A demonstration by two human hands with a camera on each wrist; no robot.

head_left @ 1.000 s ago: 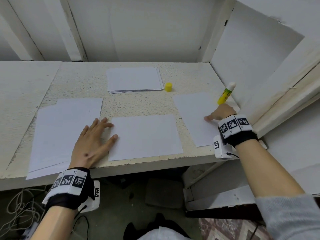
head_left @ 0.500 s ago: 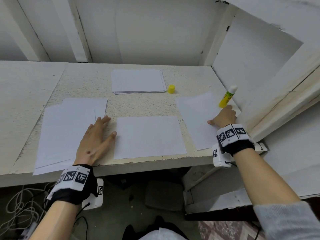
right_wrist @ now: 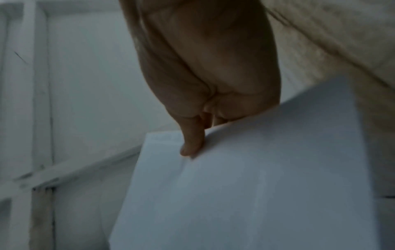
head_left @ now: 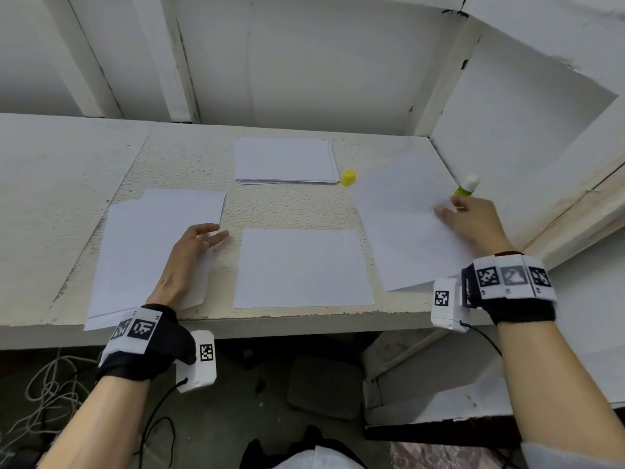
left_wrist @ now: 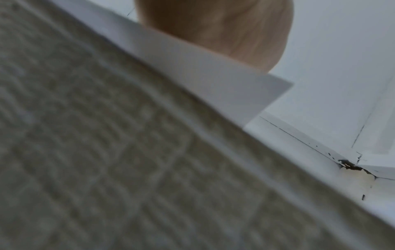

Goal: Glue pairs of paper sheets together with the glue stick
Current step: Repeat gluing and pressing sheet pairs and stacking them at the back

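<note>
Now right hand (head_left: 473,225) fingers pinch sheet (head_left: 406,225), long axis near-to-far; left hand (head_left: 189,262) relaxed on pile (head_left: 142,252)

No readable text or labels anywhere.

A white, rough-textured surface (head_left: 287,211) fills an alcove. Behind it stand white panelled walls (head_left: 304,62) with cracked paint. Beneath it, on the dim floor (head_left: 236,418), lie what look like tangled cables (head_left: 40,390).
</note>
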